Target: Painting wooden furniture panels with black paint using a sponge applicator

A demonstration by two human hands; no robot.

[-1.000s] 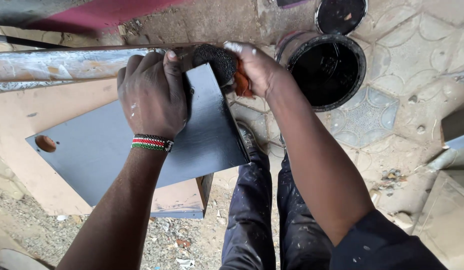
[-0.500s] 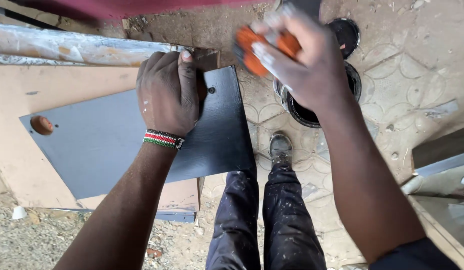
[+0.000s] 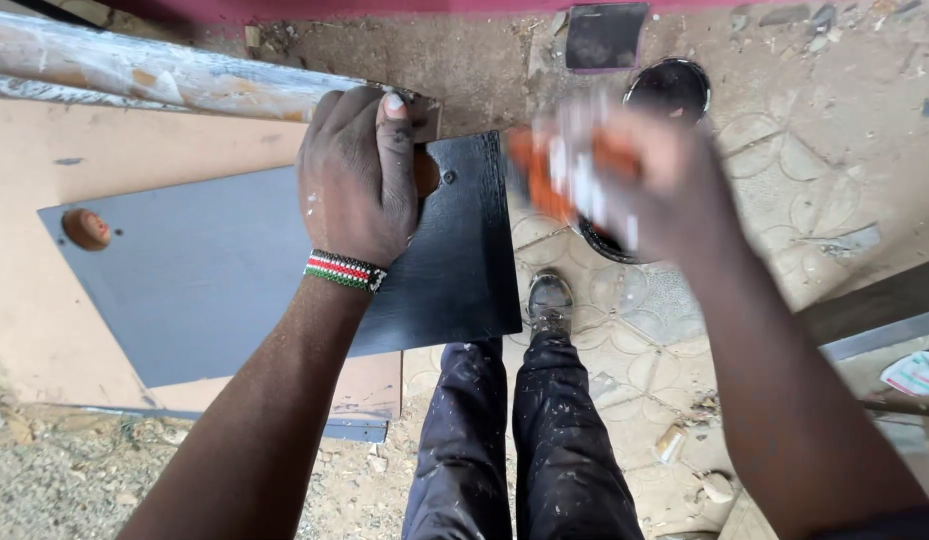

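Left hand (image 3: pixel 360 175) grips the top edge of the dark painted board (image 3: pixel 235 270). Right hand (image 3: pixel 650 180), blurred, holds an orange applicator (image 3: pixel 545 175) above the paint tin (image 3: pixel 605 240).

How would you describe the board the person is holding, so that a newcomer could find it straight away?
Start at the long worn pole lying across the top left. Just beneath it, the left hand presses on a flat dark panel resting on pale tan boards. Unlike those, it is grey-black, with a round hole near its left corner.
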